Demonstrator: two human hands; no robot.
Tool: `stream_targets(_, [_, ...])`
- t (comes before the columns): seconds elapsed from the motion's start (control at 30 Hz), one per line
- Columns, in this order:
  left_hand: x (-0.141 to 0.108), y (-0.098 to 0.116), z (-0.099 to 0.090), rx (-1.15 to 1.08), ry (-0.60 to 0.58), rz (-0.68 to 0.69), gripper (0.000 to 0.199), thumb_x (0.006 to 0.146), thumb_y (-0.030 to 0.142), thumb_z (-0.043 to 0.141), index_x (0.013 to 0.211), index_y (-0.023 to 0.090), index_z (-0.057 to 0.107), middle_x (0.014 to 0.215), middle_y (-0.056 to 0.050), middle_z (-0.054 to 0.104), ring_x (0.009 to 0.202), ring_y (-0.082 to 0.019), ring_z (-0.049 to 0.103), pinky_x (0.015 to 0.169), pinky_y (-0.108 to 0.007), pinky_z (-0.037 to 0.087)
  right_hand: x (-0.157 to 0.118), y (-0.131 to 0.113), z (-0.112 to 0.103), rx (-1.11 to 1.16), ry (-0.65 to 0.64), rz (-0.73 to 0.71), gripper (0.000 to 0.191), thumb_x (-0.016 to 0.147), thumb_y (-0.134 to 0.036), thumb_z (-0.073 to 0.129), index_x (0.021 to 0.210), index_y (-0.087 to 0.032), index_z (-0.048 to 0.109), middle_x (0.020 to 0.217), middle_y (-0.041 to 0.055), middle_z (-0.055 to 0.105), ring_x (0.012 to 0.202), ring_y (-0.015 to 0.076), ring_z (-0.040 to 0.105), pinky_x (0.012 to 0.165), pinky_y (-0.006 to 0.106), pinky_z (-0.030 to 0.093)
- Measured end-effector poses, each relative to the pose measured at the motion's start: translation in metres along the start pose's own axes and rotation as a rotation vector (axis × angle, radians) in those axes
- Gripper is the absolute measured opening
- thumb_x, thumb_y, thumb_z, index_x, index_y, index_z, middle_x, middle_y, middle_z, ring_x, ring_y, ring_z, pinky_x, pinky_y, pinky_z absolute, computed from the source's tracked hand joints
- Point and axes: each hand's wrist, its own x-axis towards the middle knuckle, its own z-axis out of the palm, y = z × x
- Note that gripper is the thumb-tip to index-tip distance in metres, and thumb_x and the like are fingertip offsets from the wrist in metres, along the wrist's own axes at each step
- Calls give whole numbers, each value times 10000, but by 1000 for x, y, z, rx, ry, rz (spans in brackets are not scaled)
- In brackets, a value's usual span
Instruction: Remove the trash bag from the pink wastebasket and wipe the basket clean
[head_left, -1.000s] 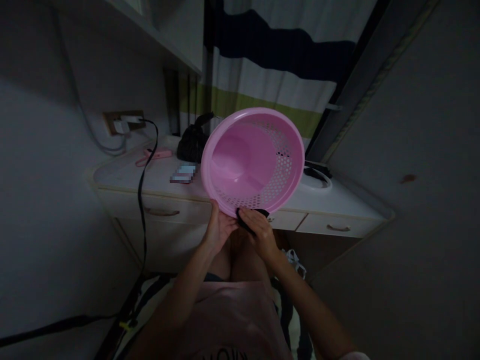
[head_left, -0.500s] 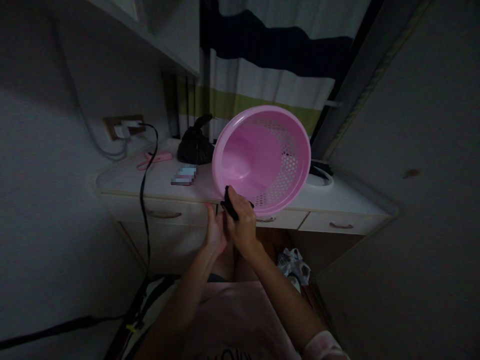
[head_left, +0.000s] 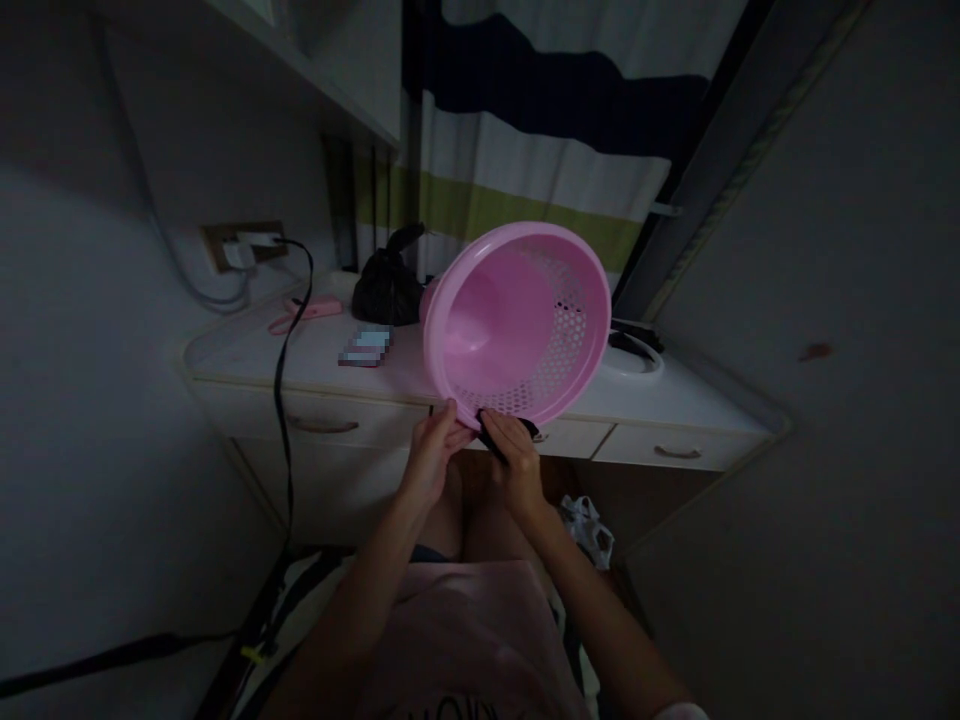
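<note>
Since the frame half a second ago, the right hand [head_left: 517, 468] has slid toward the person's right along the near edge of the pink basket [head_left: 499, 325], carrying the black cloth [head_left: 491, 440] with it, and the left hand [head_left: 430, 455] has come up to the rim. The basket itself has shifted only slightly to the left.

The basket lies directly beyond both hands, tilted so that its open mouth faces back toward the person, in front of and partly over the white desk [head_left: 697, 412]; whether it touches the desktop is unclear. Its lowest part of the rim meets the fingers. The left hand is narrow, thumb up against the rim and fingers bunched just beside the cloth, holding the basket's edge. The right hand is closed on the black cloth, pressing it to the rim with its fingers laid over it, back of the hand upward.

Both forearms reach forward from the body and converge, so that the hands sit close together, the left forearm angling inward to the right and the right one inward to the left.

On the desk, left of the basket, are a tied black bag [head_left: 386, 292], a blurred flat item [head_left: 365, 347] and a pink object [head_left: 321, 307]; to its right lies a white ring [head_left: 646, 372].
</note>
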Motion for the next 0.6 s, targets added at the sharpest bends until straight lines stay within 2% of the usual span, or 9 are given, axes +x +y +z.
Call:
stream_targets(0.1, [-1,2,7,115,-3,68,404,590,462,740,773,108,672,685,-50,677,656,-151,631,669,-261,494,5,-9,12,58,74,33,605,776,-37,394,1361,-193,400,1249,110,575,1173,203,515,983,444,421])
stream_targets(0.23, [4,5,13,188,-4,107,382,555,417,764,771,108,700,693,-41,676,655,-130,615,628,-218,474,13,-11,19,86,126,50,574,776,-47,392,1332,-178,446,1241,116,580,1167,210,523,984,447,426])
stream_targets(0.47, [13,2,14,197,84,68,359,494,392,793,625,89,650,558,-17,625,518,-96,565,530,-200,461,11,-2,18,80,30,30,612,741,-20,381,1325,-188,453,1252,108,574,1177,205,516,986,460,422])
stream_targets(0.6, [16,5,6,219,140,85,311,556,349,752,670,82,639,552,-25,636,509,-128,595,545,-250,509,-5,13,4,11,-105,-46,690,688,15,365,1353,-164,410,1289,114,543,1221,189,471,1000,447,409])
